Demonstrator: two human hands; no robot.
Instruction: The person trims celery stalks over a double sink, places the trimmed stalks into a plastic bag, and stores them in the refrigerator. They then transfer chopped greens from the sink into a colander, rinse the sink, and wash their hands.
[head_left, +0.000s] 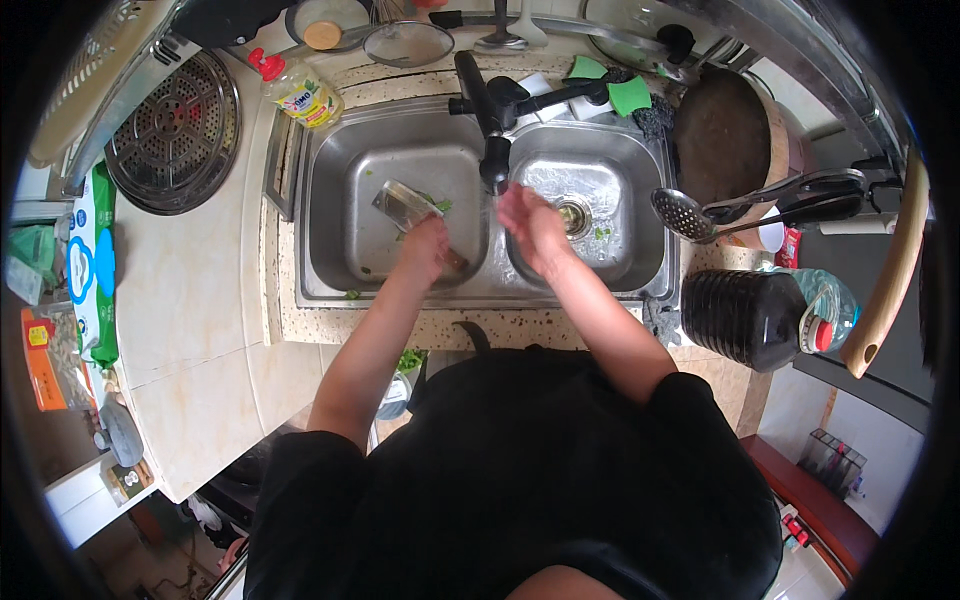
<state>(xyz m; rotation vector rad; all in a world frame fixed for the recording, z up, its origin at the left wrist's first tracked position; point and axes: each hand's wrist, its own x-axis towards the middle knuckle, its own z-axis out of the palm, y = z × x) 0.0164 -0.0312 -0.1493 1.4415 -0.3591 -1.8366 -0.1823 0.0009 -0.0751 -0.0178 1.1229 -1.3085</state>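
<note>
My left hand (426, 246) is closed around a kitchen cleaver (405, 204) over the left basin (330, 187) of a double steel sink. The broad blade slants up and left; the wooden handle end shows below my fingers. Right beside the spout of the black faucet (491, 135) is my right hand (536, 225), slightly blurred, holding nothing I can see. It hovers by the divider and the right basin (637, 202), partly covering the drain strainer (574, 217). Green leaf scraps (444, 204) lie near the blade, with more bits in both basins.
A dish soap bottle (304, 94) stands behind the sink's left corner. Green sponges (628, 95) sit behind the right basin. At right are a wok (720, 146), a slotted spoon (681, 215) and a large jug of dark liquid (739, 315). Steamer racks (176, 127) lie left.
</note>
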